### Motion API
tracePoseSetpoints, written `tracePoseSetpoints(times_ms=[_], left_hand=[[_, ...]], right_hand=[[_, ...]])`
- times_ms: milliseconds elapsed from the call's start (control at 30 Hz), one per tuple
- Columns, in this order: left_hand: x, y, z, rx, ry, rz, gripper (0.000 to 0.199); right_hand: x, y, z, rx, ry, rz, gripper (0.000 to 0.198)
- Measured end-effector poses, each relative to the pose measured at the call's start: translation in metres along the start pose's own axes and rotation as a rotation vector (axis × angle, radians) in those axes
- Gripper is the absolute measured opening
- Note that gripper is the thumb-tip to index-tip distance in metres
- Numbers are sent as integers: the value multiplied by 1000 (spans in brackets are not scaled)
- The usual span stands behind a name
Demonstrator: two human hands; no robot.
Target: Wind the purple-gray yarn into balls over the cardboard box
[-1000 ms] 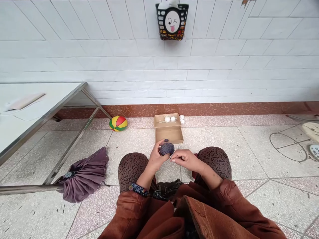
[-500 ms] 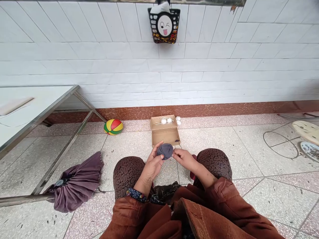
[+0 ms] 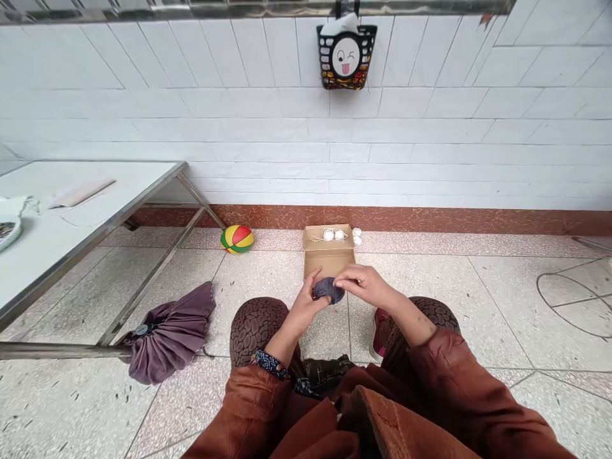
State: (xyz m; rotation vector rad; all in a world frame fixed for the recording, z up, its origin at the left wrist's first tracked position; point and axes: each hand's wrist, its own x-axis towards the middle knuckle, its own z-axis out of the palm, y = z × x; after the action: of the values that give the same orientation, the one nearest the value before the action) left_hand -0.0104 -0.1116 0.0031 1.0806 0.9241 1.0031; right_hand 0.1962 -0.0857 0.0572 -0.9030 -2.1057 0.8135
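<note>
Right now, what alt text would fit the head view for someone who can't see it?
A person's left hand holds a ball of dark yarn, the right hand at its edge. Beyond is an open cardboard box with two white balls in its far half; a multicoloured ball and purple umbrella lie left.

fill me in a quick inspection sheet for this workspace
Surface: speckled tile floor, scattered with dark specks
Job's things: dark yarn ball in hand; open cardboard box with two white balls in its lid
Clutter: multicoloured ball and purple umbrella on the floor
Hands: left hand holds the yarn ball; right hand at its edge, grip unclear
Cables: nothing seen
Surroundings: white tiled wall, hanging black basket, table at left
</note>
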Motion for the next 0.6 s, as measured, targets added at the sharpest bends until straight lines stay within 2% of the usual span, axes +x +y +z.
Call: tracePoseSetpoints(times_ms=[100,167,300,433,533,600], left_hand=[[6,13,3,-107,-121,10,84],[14,23,6,-231,-146,12,79],[37,38,7,-378,-215,-51,59],[62,47,1,-418,-204,-35,56],[83,52,-7,-408,-162,5,54],[100,52,-13,-394,-106,23,50]], right_hand=[[26,22,-10,-46,27,35,21],[35,40,-10,-46,20,59,18],[39,67,2,40,42,164,21],[39,79,13,-64,78,204,22],[39,78,16,-152,69,155,20],[38,72,15,-194,13,94,21]])
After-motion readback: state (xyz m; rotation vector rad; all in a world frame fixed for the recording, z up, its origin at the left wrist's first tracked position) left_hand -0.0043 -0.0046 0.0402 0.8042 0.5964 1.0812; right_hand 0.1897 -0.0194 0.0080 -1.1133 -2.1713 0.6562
